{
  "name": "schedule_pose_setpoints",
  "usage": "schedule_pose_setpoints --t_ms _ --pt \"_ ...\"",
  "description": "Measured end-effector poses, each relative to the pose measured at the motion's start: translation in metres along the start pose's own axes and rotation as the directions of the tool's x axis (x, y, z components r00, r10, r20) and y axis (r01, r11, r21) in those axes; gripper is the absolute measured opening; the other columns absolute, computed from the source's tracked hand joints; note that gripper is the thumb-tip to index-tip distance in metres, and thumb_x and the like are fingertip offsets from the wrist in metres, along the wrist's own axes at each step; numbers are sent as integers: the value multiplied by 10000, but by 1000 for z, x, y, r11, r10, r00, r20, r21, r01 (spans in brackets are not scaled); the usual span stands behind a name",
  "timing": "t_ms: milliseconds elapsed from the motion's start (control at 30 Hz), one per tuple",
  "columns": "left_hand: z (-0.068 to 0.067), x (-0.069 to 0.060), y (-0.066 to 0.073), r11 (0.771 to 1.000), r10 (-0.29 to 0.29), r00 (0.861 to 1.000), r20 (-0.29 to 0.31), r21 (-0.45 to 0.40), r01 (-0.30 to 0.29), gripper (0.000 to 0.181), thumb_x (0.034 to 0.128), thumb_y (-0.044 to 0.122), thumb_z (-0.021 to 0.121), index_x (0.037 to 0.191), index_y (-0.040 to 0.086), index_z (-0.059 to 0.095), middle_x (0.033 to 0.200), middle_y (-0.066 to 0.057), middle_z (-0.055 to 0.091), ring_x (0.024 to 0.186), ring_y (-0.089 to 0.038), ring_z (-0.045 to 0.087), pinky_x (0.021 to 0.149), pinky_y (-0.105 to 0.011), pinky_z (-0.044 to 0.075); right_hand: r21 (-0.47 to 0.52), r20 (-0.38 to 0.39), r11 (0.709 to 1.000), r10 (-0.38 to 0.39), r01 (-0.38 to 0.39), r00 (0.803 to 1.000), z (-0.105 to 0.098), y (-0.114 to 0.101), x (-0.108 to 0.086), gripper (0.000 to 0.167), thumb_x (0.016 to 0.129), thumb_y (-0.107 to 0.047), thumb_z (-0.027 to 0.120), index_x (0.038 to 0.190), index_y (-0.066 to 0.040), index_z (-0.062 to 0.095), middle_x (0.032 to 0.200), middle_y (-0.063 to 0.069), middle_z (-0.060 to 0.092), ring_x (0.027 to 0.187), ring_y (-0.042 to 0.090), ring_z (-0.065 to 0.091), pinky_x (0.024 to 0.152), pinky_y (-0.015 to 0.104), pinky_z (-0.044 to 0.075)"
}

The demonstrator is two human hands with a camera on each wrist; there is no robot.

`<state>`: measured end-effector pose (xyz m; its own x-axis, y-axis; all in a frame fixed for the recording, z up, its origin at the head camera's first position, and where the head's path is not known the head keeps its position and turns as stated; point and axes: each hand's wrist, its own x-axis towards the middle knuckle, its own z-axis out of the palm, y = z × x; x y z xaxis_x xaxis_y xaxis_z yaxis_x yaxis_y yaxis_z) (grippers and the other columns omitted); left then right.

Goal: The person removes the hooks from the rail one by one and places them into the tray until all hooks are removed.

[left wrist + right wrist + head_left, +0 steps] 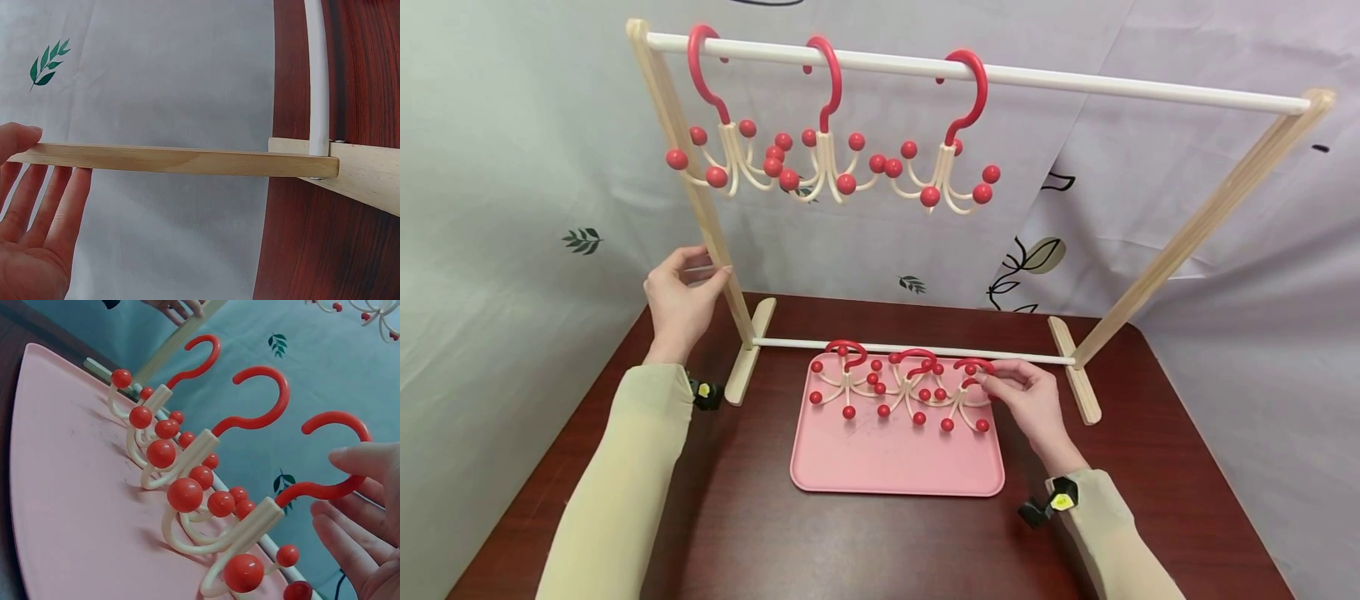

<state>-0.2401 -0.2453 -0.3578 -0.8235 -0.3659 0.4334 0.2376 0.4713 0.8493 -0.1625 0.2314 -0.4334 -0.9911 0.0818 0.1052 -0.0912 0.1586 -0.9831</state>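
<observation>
My left hand (679, 292) holds the left wooden post (181, 160) of a hanging rack, thumb on one side and fingers on the other. At the tray's far right corner, my right hand (1032, 404) pinches the red hook of a multi-arm hanger (250, 528) between thumb and fingers. This hanger has cream arms with red ball tips and still stands on the pink tray (895, 467). Two like it, a middle hanger (907, 385) and a left hanger (847, 382), stand beside it in a row, their arms close together.
Three matching hangers hang from the white top rod (1097, 82): a left one (730, 146), a middle one (825, 154) and a right one (946, 167). A lower white rod (797, 342) runs behind the tray. The right post (1210, 225) leans outward in view. Patterned cloth surrounds the dark table (850, 550).
</observation>
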Motion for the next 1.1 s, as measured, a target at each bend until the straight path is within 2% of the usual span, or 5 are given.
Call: schedule_pose_setpoints --t_ms 200,433,667,933,1100 --pt "0 0 0 1000 3 1000 -1 -2 -3 368 902 225 790 1241 100 718 1163 -78 713 990 -137 701 880 -283 578 -25 -3 997 -75 75 997 -7 -6 2 388 868 -134 840 1188 44 712 1091 86 749 930 123 737 849 230 572" --pt "0 0 2 1000 2 1000 0 -5 -2 368 899 217 795 1240 99 719 1159 -79 714 987 -140 703 873 -280 580 15 -40 982 -186 187 982 -10 -23 7 347 869 -92 831 1173 37 723 1137 127 735 987 157 727 875 254 569" --pt "0 0 1 1000 11 1000 2 -12 -11 370 899 220 793 1239 94 718 1158 -80 714 986 -135 700 875 -278 578 68 -125 972 -216 226 968 -9 -54 11 335 876 -113 827 1179 -2 741 1139 113 736 1017 175 718 898 243 558" --pt "0 0 0 1000 9 1000 3 0 -9 374 900 226 792 1241 92 717 1162 -86 715 994 -148 703 883 -284 577 202 -162 915 -319 348 934 1 -86 21 319 860 -26 819 1160 42 735 1133 160 730 1043 238 708 929 301 557" --pt "-1 0 0 1000 18 1000 2 1 -18 378 900 230 792 1244 90 716 1160 -86 715 990 -147 703 881 -283 578 240 -145 868 -410 434 900 7 -119 28 323 842 27 816 1150 71 729 1124 188 726 1028 272 710 877 292 579"
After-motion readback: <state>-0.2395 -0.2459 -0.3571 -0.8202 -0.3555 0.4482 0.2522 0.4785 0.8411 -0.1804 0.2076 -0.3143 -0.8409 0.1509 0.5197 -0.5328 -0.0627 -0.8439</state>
